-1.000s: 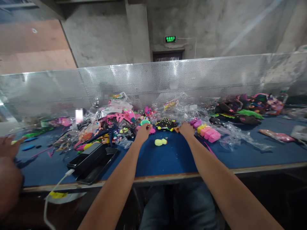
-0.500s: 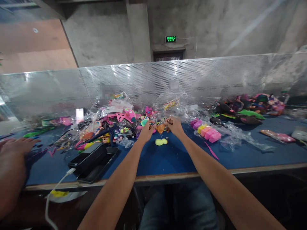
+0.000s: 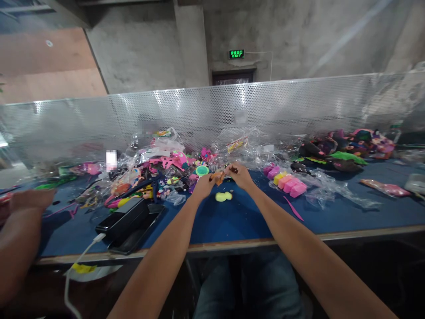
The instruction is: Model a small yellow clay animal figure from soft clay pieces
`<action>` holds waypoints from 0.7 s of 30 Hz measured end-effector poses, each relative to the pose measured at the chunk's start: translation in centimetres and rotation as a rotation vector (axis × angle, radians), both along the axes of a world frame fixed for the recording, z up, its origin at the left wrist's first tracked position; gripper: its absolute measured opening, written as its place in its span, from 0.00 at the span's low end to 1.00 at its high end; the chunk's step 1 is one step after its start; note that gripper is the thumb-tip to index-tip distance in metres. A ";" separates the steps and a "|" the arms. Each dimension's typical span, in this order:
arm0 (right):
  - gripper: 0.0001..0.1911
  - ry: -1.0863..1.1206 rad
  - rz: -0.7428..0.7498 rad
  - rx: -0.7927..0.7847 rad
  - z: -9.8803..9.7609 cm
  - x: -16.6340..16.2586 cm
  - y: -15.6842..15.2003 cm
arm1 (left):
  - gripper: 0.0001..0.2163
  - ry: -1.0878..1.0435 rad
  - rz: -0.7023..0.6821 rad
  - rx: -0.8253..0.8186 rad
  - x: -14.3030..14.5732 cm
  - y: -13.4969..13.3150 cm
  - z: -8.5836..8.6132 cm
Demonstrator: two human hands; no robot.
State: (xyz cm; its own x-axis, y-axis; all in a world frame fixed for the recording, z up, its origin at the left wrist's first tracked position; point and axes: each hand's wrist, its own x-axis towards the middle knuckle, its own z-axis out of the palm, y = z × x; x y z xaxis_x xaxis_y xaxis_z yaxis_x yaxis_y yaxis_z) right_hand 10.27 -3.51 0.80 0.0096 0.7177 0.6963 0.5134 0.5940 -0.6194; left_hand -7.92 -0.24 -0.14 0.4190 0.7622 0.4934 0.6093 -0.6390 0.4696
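Note:
My left hand and my right hand meet above the blue table, both pinched on a small orange piece held between them. Just below the hands a yellow-green foam piece lies on the table. A round green piece sits right behind my left hand. A row of pink and yellow blocks lies to the right of my right hand.
A heap of colourful foam toys in clear bags fills the far left, dark toys the far right. A black box with phone and white cable lies front left. Another person's arm reaches in at left. A perforated metal screen backs the table.
My right hand moved left from the pink blocks to join my left hand, and both now hold the orange piece a bit nearer. The black spotted toy is no longer seen.

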 end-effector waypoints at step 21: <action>0.10 -0.290 0.011 -0.049 -0.6 0.5 0.8 | 0.10 -0.025 -0.054 0.043 -0.3 -1.1 0.6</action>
State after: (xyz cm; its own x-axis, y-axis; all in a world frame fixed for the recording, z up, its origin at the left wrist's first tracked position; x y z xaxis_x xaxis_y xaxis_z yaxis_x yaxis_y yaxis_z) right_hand 10.78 -2.73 0.21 -0.1926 0.7493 0.6336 0.6672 0.5734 -0.4754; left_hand -8.19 -1.32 0.41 0.4461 0.7167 0.5361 0.5618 -0.6905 0.4556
